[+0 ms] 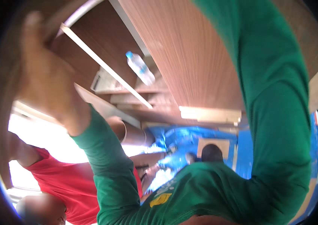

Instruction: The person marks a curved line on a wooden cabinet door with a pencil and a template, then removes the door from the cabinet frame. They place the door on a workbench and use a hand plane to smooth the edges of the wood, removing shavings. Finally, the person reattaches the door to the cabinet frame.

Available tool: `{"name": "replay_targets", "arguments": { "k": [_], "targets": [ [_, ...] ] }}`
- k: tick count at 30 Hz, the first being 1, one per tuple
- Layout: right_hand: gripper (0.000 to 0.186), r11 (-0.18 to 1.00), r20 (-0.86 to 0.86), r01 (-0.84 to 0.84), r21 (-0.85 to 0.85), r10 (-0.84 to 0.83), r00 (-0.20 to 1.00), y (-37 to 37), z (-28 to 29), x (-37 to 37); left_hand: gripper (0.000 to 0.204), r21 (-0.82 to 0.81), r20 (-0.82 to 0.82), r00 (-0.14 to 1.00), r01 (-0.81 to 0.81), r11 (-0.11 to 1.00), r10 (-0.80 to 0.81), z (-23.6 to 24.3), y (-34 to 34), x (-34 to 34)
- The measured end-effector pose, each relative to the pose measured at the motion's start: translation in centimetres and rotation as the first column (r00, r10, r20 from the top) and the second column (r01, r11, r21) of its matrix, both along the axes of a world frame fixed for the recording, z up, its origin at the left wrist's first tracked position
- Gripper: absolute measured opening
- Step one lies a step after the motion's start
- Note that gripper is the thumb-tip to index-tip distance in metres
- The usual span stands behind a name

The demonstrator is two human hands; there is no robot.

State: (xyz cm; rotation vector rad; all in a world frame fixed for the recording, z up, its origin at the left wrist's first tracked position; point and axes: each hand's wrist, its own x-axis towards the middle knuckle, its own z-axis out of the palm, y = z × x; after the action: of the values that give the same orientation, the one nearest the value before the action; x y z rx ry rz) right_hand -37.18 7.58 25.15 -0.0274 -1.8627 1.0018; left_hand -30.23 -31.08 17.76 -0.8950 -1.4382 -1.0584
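Observation:
My left hand is raised at the upper left beside a dark wooden edge; its blurred fingers appear stretched out, and I cannot tell if they touch the edge. My right arm in a green sleeve reaches up past the top edge, its hand out of sight. Between my arms stands a wood-grain panel. Left of it, a plastic water bottle with a blue cap shows near wooden shelves, and a long pale strip slants across a dark panel.
A person in a red T-shirt is close at my left, before a bright opening. Below the panel are pale boards, blue sheeting and a cardboard piece behind a dark rounded thing.

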Motion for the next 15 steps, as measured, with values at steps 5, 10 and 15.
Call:
{"name": "replay_targets", "arguments": {
  "k": [5,10,15],
  "targets": [
    [0.020,0.797,-0.096,-0.421,-0.433,0.423,0.901,1.8,6.8,-0.7,0.036,0.369,0.352,0.833,0.296,0.881,-0.427,0.9,1.9,5.9],
    [0.021,0.837,0.037,-0.309,-0.452,0.364,0.931,-2.8,7.9,3.4,0.033,0.457,0.280,0.824,0.337,0.823,-0.492,0.5,1.5,6.1],
    [0.031,0.967,0.405,0.095,0.235,-0.186,0.895,-4.1,12.3,7.3,0.052,0.497,0.446,0.794,0.165,0.852,-0.414,-0.2,0.9,6.9]
  ]
}}
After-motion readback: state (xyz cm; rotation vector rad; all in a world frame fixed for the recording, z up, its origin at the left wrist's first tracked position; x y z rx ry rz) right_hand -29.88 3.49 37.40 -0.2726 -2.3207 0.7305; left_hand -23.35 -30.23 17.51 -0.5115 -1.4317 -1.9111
